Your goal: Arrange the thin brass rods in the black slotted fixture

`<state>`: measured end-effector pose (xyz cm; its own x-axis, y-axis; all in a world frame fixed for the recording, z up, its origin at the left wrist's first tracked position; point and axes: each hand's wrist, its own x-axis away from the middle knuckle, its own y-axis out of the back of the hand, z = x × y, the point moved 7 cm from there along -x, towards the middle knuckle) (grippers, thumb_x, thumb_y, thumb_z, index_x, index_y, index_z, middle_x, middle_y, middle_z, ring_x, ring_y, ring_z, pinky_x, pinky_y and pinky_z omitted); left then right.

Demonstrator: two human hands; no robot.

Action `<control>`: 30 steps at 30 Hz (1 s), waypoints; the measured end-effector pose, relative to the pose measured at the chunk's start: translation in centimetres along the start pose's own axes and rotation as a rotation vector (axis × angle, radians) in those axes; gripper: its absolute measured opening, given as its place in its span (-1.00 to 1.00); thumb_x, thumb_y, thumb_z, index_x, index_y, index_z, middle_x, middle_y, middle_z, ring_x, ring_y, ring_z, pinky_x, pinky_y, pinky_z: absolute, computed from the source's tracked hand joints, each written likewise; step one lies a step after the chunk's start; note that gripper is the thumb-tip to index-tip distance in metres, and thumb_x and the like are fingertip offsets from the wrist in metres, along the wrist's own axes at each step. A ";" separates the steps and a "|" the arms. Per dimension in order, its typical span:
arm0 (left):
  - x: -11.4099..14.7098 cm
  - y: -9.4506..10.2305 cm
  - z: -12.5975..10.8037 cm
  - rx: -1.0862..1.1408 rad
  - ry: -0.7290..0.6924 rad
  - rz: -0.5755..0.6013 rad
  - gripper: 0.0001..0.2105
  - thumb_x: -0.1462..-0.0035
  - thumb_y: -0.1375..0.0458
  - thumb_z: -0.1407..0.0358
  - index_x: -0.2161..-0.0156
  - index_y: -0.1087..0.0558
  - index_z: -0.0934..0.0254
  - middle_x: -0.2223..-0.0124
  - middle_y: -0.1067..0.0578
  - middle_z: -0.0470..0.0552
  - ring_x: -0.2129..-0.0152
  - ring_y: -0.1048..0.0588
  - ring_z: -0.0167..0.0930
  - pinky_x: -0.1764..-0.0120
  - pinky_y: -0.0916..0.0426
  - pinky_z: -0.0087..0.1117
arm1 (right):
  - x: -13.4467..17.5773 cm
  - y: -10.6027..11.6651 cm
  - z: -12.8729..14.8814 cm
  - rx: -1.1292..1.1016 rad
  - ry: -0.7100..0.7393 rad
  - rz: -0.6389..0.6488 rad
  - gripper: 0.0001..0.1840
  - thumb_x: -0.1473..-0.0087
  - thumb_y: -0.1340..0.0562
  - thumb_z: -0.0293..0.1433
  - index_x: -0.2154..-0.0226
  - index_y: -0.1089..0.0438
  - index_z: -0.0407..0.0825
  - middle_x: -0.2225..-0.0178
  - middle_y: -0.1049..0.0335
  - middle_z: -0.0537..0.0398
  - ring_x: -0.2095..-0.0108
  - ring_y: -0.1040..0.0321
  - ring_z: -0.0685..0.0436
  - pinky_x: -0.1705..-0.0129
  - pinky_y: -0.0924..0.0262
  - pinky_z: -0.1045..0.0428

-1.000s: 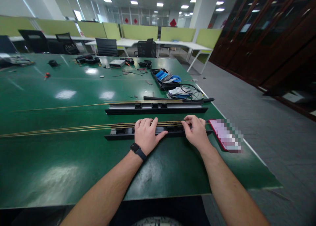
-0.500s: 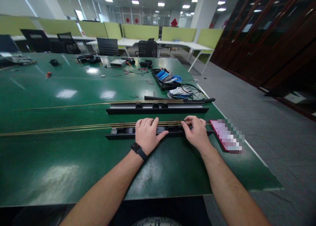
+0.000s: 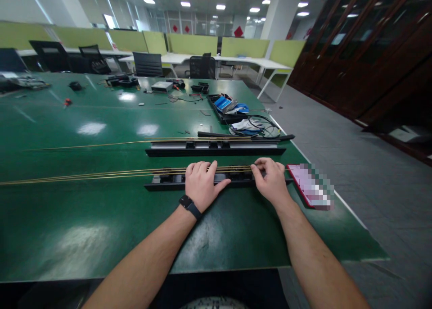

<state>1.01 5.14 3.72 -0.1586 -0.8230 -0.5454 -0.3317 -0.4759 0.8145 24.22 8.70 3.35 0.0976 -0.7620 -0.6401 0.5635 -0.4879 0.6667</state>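
Observation:
A long black channel-shaped rail point(image 3: 182, 187) lies across the table in front of me. Several thin brass-coloured rods point(image 3: 124, 174) run along its top and stick out far to the left. My left hand point(image 3: 201, 183) rests flat over the rail's middle, fingers across the rods and thumb spread to the right. At the right end of the rail, my right hand point(image 3: 269, 177) pinches with thumb and forefinger at the rods' ends. Its fingers hide the exact contact. Dark blocks point(image 3: 166, 177) sit inside the channel.
A second black rail point(image 3: 216, 151) with brass rods lies behind the first. Further back are gloves point(image 3: 247, 126) with a black cable and a black tray point(image 3: 222, 116) holding blue packets. A red-edged phone-like slab point(image 3: 303, 187) lies right, near the table edge point(image 3: 344, 201).
My right hand has shifted slightly to the right along the rail, still pinching. My left hand keeps its place on the rods.

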 end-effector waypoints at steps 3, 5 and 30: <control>0.0 0.0 0.0 0.004 0.002 -0.004 -0.41 -0.20 -0.25 -0.14 -0.15 -0.49 0.25 0.00 -0.59 0.19 0.00 -0.49 -0.10 -0.12 -0.21 -0.04 | 0.0 0.0 0.3 -0.023 0.005 -0.003 -0.81 -0.27 -0.26 -0.21 0.14 -0.33 0.06 0.31 -0.53 0.12 0.23 -0.45 -0.18 -0.05 -0.08 -0.19; 0.0 0.0 0.1 0.004 0.005 -0.004 -0.41 -0.20 -0.25 -0.14 -0.15 -0.49 0.25 0.00 -0.59 0.19 0.00 -0.49 -0.10 -0.12 -0.21 -0.04 | 0.0 -0.2 0.5 -0.033 0.011 0.010 -0.83 -0.28 -0.25 -0.21 0.16 -0.33 0.06 0.33 -0.53 0.12 0.24 -0.44 -0.18 -0.05 -0.08 -0.19; 0.0 -0.1 0.0 0.002 0.011 0.015 -0.42 -0.21 -0.23 -0.15 -0.16 -0.49 0.23 -0.01 -0.59 0.18 0.00 -0.48 -0.11 -0.13 -0.20 -0.04 | -0.2 0.0 0.3 -0.011 0.005 0.028 -0.87 -0.29 -0.20 -0.23 0.21 -0.35 0.07 0.34 -0.50 0.10 0.25 -0.40 -0.19 -0.02 -0.05 -0.20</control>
<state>1.02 5.17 3.63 -0.1535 -0.8332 -0.5312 -0.3315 -0.4630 0.8220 23.95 8.73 3.58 0.1182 -0.7732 -0.6230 0.5694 -0.4613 0.6805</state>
